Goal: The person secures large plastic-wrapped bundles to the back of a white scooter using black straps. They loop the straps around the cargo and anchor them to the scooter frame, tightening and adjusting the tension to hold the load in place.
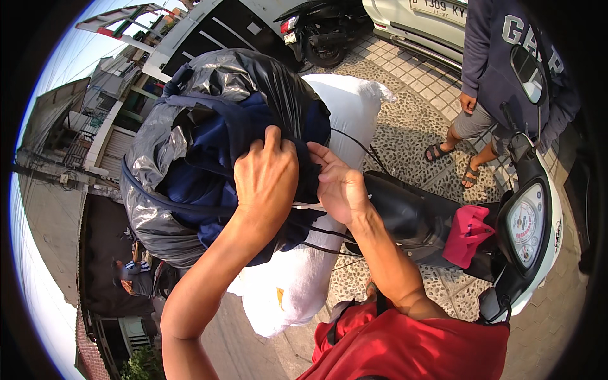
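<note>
A big bundle in torn black plastic (149, 142) bulges with dark blue cloth (212, 142). My left hand (269, 171) is closed on a fold of that cloth, knuckles up. Close to its right, my right hand (339, 183) has its palm turned up and its fingers curled at the cloth's edge; the fingertips are partly hidden. A thin white strip (307, 206) runs between my wrists. Beneath the bundle lies a stuffed white sack (345, 104), sticking out on both sides, with black cords (373, 158) near it.
The load rests behind the black seat (396, 206) of a scooter, whose dashboard (529, 225) is at right. A pink bag (467, 235) sits on its footboard. A person in a dark hoodie (494, 69) stands beyond. Another motorbike (326, 31) and a white car (411, 28) are parked behind.
</note>
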Available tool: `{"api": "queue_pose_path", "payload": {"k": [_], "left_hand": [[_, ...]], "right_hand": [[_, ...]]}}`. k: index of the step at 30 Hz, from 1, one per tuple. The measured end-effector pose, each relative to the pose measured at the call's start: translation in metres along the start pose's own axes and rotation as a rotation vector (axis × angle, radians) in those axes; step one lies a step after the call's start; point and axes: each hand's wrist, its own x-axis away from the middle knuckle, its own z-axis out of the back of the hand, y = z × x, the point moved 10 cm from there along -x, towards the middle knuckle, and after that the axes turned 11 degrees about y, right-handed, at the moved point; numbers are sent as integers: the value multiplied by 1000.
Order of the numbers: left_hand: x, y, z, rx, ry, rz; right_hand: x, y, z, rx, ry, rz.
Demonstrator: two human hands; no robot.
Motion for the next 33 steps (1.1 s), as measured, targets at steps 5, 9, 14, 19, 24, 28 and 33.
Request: {"api": "queue_pose_path", "payload": {"k": [5, 9, 14, 19, 24, 28, 33], "left_hand": [[5, 5, 2, 89, 6, 36], [7, 0, -2, 264, 23, 166], [12, 3, -9, 304, 8, 321], [15, 3, -13, 304, 12, 410], [16, -1, -11, 373, 37, 416], [16, -1, -13, 379, -11, 397], [16, 1, -6, 398, 18, 371]], "right_hand": [[-7, 6, -3, -241, -139, -118], [-19, 0, 10, 2, -90, 29], [-26, -5, 3, 21, -127, 215], [-30, -4, 6, 114, -126, 247], [-36, 3, 9, 76, -219, 131], [-35, 2, 7, 113, -251, 126], [-29, -4, -4, 134, -320, 131]]}}
